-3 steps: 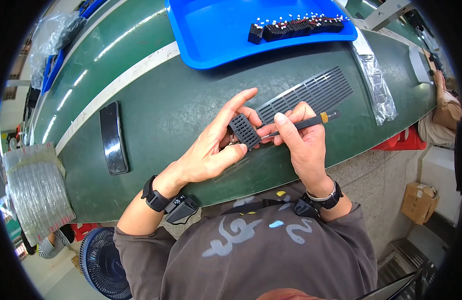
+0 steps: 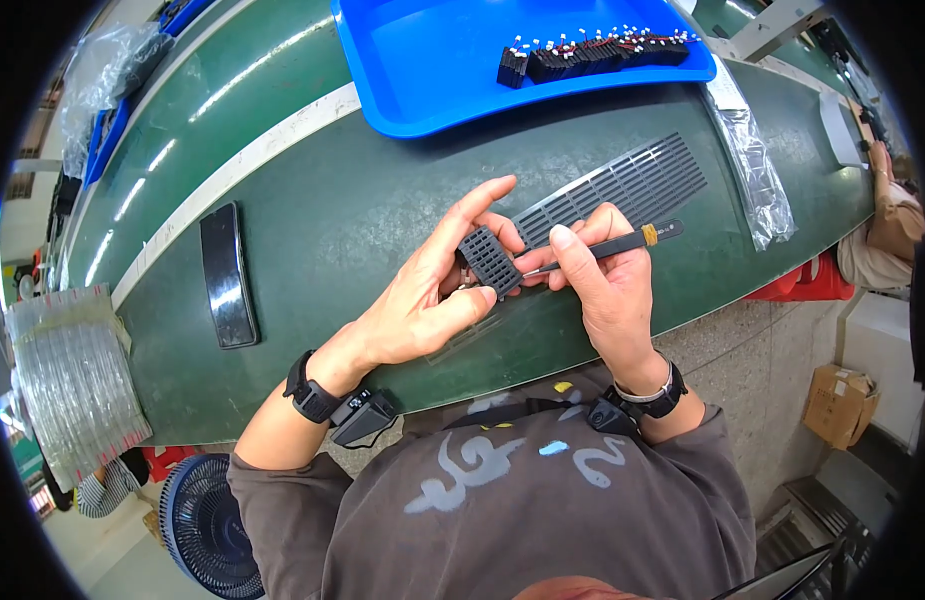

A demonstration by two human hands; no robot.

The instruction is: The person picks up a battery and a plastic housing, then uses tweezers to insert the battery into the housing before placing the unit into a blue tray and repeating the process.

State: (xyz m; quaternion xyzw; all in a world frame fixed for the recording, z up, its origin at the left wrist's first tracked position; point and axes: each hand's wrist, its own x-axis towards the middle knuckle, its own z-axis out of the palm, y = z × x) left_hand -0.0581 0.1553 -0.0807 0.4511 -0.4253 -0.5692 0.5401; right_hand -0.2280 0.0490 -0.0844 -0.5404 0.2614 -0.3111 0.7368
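Unmoved, so far as can be told, since the earlier frame, with no visible shift in left hand (image 2: 407, 318), right hand (image 2: 614, 290) or the pieces between. Clad nearest the lens in a dark printed shirt (image 2: 402, 540), with a black strap (image 2: 312, 398) at the left wrist and forearms crossing the near edge of a green workbench (image 2: 322, 170). Clamping a small black slotted block (image 2: 490, 262) between left thumb and fingers, raised over the bench and tilted with its grid of openings in view, probably to steady it and leave its right side accessible. Pinching black tweezers (image 2: 622, 244) between right thumb and fingers, sloped down to the block's right edge and gripped well forward, likely for fine control. Impossible to tell whether touching the block at the tip, or parted there. Backed just beyond by a long dark slotted panel (image 2: 647, 180), laid slantwise and partly hidden by the right hand. Flanked well to the left by a black smartphone (image 2: 228, 280), with a stretch of green surface between for sideways movement. Bounded farther left by a clear-wrapped bundle of ribbed strips (image 2: 77, 365); tighter to the right, with a clear plastic packet (image 2: 750, 165) beyond the panel. Closed off at the far side by the raised rim of a blue tray (image 2: 407, 130), bearing black packs (image 2: 592, 62) with white connectors, lined up along the near right rim, perhaps for order.
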